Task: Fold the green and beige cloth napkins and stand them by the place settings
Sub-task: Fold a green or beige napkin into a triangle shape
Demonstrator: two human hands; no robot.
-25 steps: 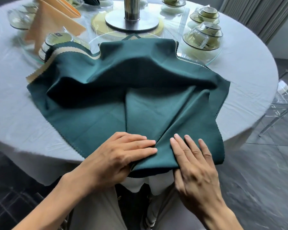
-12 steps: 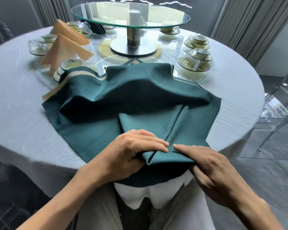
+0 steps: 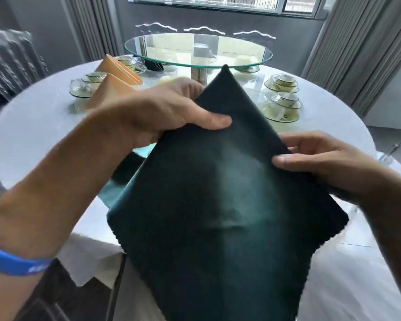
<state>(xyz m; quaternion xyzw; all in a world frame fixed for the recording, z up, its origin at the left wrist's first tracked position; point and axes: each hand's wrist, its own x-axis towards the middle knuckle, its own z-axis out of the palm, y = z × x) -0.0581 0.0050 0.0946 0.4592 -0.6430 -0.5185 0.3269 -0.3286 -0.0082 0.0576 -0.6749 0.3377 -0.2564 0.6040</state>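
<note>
No text can be read anywhere. The blue wristband (image 3: 14,262) on the left forearm carries pale lettering, but it is too blurred to make out.

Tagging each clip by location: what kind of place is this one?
Probably a restaurant's banquet or private dining room: a round clothed table with a raised glass turntable, stacked cup-and-saucer settings, and folded beige napkins standing beside them.
</note>
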